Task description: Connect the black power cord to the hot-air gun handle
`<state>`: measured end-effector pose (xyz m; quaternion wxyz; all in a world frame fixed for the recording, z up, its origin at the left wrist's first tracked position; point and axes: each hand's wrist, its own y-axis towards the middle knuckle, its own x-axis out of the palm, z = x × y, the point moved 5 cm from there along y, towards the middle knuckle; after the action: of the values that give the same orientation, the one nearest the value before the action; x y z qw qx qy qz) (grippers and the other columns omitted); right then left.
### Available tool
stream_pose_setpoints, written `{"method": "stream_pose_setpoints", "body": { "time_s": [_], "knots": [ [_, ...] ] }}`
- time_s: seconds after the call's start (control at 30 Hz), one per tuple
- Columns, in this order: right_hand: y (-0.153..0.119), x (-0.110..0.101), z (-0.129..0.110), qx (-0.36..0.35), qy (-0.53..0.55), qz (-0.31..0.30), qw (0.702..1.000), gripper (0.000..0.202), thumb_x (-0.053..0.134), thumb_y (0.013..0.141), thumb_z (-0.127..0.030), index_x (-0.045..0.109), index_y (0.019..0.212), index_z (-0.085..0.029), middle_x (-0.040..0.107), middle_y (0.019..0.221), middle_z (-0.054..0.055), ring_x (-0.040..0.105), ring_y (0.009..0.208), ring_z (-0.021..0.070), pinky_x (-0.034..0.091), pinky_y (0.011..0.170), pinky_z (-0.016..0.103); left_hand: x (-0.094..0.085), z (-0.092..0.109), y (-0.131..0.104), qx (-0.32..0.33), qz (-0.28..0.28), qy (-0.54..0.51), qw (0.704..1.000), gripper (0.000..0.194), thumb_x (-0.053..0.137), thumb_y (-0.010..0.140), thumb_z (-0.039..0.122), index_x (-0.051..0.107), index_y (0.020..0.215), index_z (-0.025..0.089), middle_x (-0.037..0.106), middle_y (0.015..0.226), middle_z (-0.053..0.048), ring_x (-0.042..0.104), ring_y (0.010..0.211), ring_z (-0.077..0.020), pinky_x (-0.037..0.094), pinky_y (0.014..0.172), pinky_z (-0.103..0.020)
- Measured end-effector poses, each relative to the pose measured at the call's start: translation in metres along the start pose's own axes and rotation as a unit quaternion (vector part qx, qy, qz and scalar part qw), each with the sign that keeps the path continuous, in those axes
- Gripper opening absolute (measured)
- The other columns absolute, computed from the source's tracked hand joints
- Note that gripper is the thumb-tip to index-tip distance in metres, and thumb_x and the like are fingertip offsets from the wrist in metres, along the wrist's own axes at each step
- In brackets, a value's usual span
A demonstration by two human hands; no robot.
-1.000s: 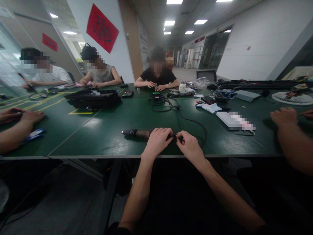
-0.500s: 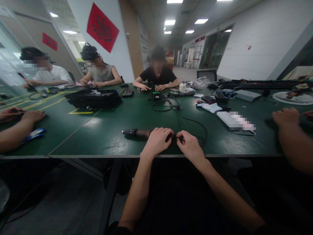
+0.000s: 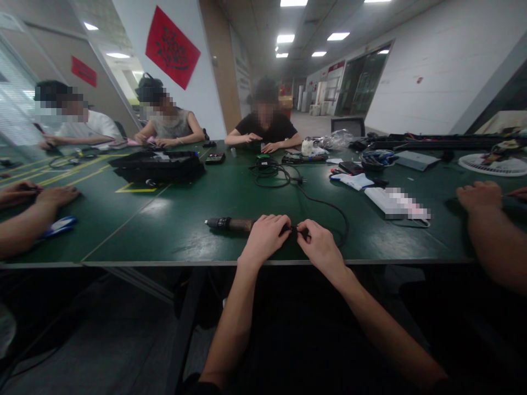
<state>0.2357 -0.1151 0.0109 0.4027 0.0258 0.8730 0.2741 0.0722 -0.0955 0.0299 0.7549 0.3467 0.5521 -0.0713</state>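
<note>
A dark electric screwdriver (image 3: 234, 224) lies on the green table near its front edge, bit end pointing left. My left hand (image 3: 269, 233) is closed over its rear part, which the fingers mostly hide. Just to the right, my right hand (image 3: 319, 244) pinches the small dark cable end (image 3: 295, 228) at the back of the tool. Whether that end is fully seated in the tool I cannot tell. A black power cable (image 3: 329, 204) curves from beside my right hand to a coil further back on the table.
A black tray (image 3: 158, 169) stands at the back left. Blue-and-white gloves (image 3: 354, 181) and a white box (image 3: 385, 202) lie to the right. Co-workers' forearms rest on the table at the far left (image 3: 24, 225) and far right (image 3: 492, 225). Several people sit opposite.
My hands and the screwdriver stay almost exactly where they were. Across the table, the person in black has raised one hand from the tabletop.
</note>
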Motion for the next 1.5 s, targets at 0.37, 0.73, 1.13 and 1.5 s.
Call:
{"method": "stream_pose_setpoints", "body": {
  "time_s": [0.37, 0.73, 1.13, 1.5],
  "knots": [
    [0.0001, -0.0002, 0.0, 0.0, -0.004, -0.002, 1.0, 0.011, 0.057, 0.094, -0.018, 0.063, 0.101, -0.023, 0.072, 0.104, 0.005, 0.067, 0.083, 0.0191, 0.05, 0.078, 0.032, -0.0008, -0.0003, -0.0006, -0.002, 0.006, -0.004, 1.0, 0.013, 0.067, 0.097, 0.031, 0.06, 0.106, 0.026, 0.073, 0.102, 0.0, 0.066, 0.102, -0.0225, 0.045, 0.092, -0.04],
    [-0.0001, 0.0007, 0.001, 0.002, 0.0, -0.004, 1.0, 0.011, 0.056, 0.094, -0.019, 0.063, 0.101, -0.023, 0.072, 0.105, 0.006, 0.065, 0.079, 0.0188, 0.05, 0.076, 0.032, -0.0011, 0.0004, -0.0007, 0.007, 0.004, -0.015, 1.0, 0.015, 0.069, 0.095, 0.028, 0.06, 0.108, 0.026, 0.072, 0.104, 0.0, 0.066, 0.103, -0.0224, 0.046, 0.093, -0.04],
    [-0.0003, 0.0006, 0.0012, 0.006, -0.002, -0.002, 1.0, 0.012, 0.057, 0.093, -0.018, 0.064, 0.102, -0.023, 0.072, 0.106, 0.006, 0.065, 0.079, 0.0181, 0.051, 0.076, 0.031, -0.0001, 0.0008, -0.0006, 0.022, -0.005, -0.025, 0.999, 0.013, 0.068, 0.096, 0.027, 0.062, 0.108, 0.028, 0.072, 0.106, 0.001, 0.065, 0.105, -0.021, 0.046, 0.094, -0.039],
    [0.0005, -0.0008, -0.0002, 0.006, 0.002, -0.002, 1.0, 0.013, 0.057, 0.092, -0.018, 0.064, 0.101, -0.024, 0.072, 0.106, 0.006, 0.067, 0.082, 0.0192, 0.052, 0.076, 0.032, -0.0001, 0.0006, -0.0004, 0.012, -0.012, -0.019, 1.0, 0.01, 0.066, 0.098, 0.026, 0.062, 0.106, 0.027, 0.072, 0.106, 0.0, 0.066, 0.104, -0.0215, 0.046, 0.094, -0.038]
  ]
}}
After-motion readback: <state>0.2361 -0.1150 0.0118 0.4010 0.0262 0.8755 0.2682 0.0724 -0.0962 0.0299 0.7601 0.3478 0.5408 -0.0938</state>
